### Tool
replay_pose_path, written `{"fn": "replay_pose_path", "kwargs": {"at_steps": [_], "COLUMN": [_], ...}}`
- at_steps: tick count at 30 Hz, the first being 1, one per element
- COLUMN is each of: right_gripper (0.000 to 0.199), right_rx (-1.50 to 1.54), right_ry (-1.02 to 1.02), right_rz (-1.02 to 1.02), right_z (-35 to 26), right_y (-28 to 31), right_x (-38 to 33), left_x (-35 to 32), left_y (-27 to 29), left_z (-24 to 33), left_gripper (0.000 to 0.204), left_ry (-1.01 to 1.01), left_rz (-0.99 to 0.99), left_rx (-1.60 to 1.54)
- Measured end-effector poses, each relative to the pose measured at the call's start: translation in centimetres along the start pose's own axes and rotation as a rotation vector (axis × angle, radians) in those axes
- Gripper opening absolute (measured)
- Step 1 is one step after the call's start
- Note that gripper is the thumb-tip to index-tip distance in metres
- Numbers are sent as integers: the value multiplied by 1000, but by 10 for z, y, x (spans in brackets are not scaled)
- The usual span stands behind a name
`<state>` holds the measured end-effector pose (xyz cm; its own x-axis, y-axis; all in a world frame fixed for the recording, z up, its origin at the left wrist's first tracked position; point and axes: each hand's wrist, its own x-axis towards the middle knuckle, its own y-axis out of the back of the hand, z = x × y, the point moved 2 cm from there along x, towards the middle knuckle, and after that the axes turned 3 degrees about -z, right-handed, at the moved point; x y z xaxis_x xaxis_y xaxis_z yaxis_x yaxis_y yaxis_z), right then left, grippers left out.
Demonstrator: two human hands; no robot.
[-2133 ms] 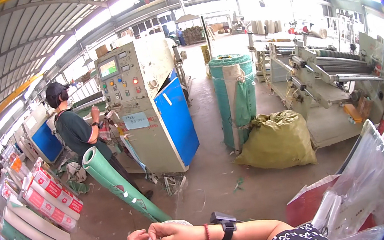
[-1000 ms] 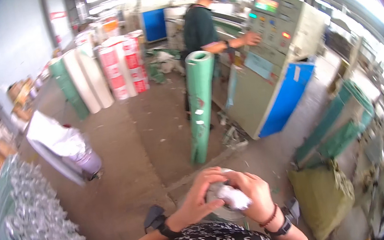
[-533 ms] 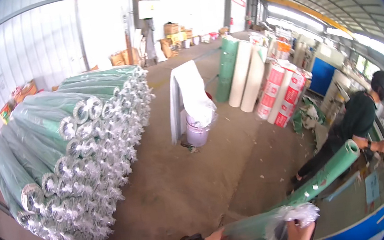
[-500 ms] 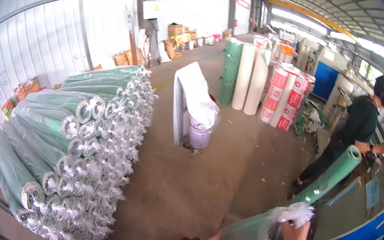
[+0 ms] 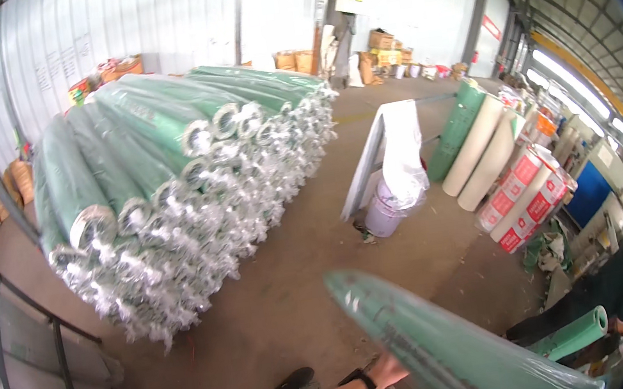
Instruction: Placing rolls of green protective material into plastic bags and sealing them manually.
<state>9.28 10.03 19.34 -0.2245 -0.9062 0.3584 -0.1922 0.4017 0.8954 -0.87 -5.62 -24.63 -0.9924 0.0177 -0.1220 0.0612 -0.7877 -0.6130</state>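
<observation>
A long green roll in clear plastic wrap [image 5: 444, 334] slants across the lower right, its far end raised towards the middle of the floor. My left hand [image 5: 388, 371] holds it from the left side, the fingers partly hidden behind the roll. A dark band circles that wrist. My right hand is out of sight; the roll's near end runs off at the lower edge. Ahead to the left lies a large stack of similar wrapped green rolls [image 5: 137, 123], their twisted plastic ends facing me.
A purple bucket [image 5: 383, 212] stands by a frame draped with white sheeting [image 5: 401, 143]. Upright rolls [image 5: 482, 148] stand to the right. A co-worker in dark clothes [image 5: 607, 285] is at the right edge near another green roll [image 5: 574, 335]. A metal rack [image 5: 60, 346] is at left.
The roll has swung up and round, its far end now pointing ahead. My view has turned left, bringing the stack nearer the middle. My right hand has left the picture.
</observation>
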Motion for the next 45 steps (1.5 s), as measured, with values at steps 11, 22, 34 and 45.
{"fn": "replay_pose_path", "kwargs": {"at_steps": [11, 22, 34, 45], "right_gripper": [36, 53, 52, 50], "right_rx": [559, 1683, 1565, 1171], "right_ry": [-1048, -911, -597, -736], "right_rz": [544, 342, 209, -246], "right_z": [63, 147, 142, 193], "right_y": [-164, -369, -520, -558], "right_x": [-147, 18, 612, 649], "left_x": [33, -139, -108, -49], "left_y": [52, 117, 514, 607], "left_z": [48, 485, 762, 737], "left_gripper": [40, 87, 73, 71], "left_ry": [-33, -1387, -480, 67], "left_rz": [-687, 446, 1378, 1340], "left_rx": [-939, 525, 1469, 1526]}}
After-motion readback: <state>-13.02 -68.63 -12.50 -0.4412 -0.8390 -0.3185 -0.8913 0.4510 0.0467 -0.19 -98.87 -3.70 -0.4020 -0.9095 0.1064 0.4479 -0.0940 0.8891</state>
